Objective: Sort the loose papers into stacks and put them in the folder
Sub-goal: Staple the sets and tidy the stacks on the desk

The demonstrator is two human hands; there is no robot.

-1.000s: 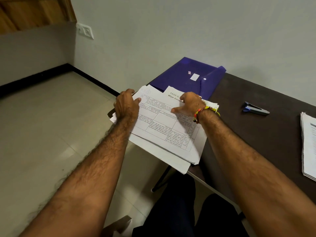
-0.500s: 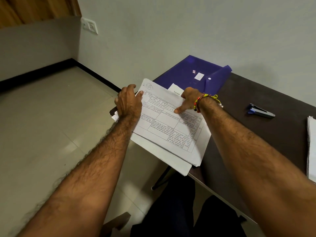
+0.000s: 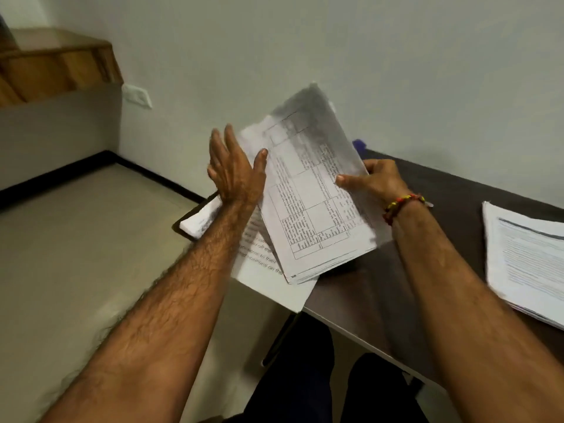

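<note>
A bundle of printed sheets with a table on top [image 3: 317, 203] is raised and tilted above the table's left corner. My right hand [image 3: 370, 178] grips its right edge, thumb on the front. My left hand [image 3: 236, 169] has straight fingers, with the thumb touching the bundle's left edge. More loose papers [image 3: 265, 270] lie flat under it, overhanging the table edge. Only a small purple corner of the folder [image 3: 359, 145] shows behind the raised bundle.
A second stack of papers [image 3: 528, 257] lies at the right edge of the dark table [image 3: 457, 190]. A wall stands close behind. Tiled floor lies to the left, and my legs are below the table's front edge.
The top bundle was lying flat under both hands; now my right hand has lifted and tilted it upright, and my left hand has opened against its left edge. The camera has shifted right.
</note>
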